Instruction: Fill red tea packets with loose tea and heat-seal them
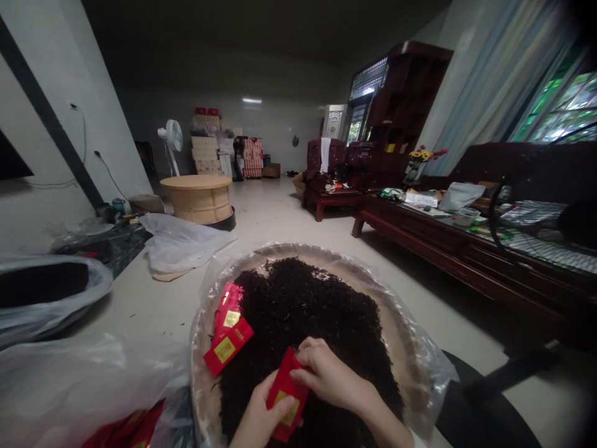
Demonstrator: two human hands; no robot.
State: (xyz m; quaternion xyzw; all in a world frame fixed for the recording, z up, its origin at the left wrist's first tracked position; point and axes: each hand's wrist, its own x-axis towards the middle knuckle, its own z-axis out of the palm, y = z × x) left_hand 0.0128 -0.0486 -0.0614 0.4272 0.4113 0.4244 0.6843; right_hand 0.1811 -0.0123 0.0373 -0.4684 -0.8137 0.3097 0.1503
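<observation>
- You had a red packet [286, 381] in your L hand [263, 410], clamped: thumb across the front by the gold label, fingers mostly hidden behind.
- Your R hand [333, 376] was at the pkt's upper end, thumb over its front; couldn't tell if those fingertips were pinched tight on it.
- Pkt loc: tilted, above the near part of a dark leafy heap [303, 311], btwn your hands.
- Heap sat in a big round tray [201, 386] w/ clear plastic over the rim.
- L side of tray: a red gold-label pkt [237, 339] overlapped pinkish-red pkts [226, 305], at the heap's edge.
- Bottom L, outside tray: clear plastic bag [93, 373] w/ red stuff in it, partly cut off.
- Far L: another plastic-lined container [100, 289] w/ dark contents.
- Bkgd: round wooden stand [196, 183], white fan [174, 135] behind it; R side, long dark wood table [420, 246] w/ assorted items on top.
</observation>
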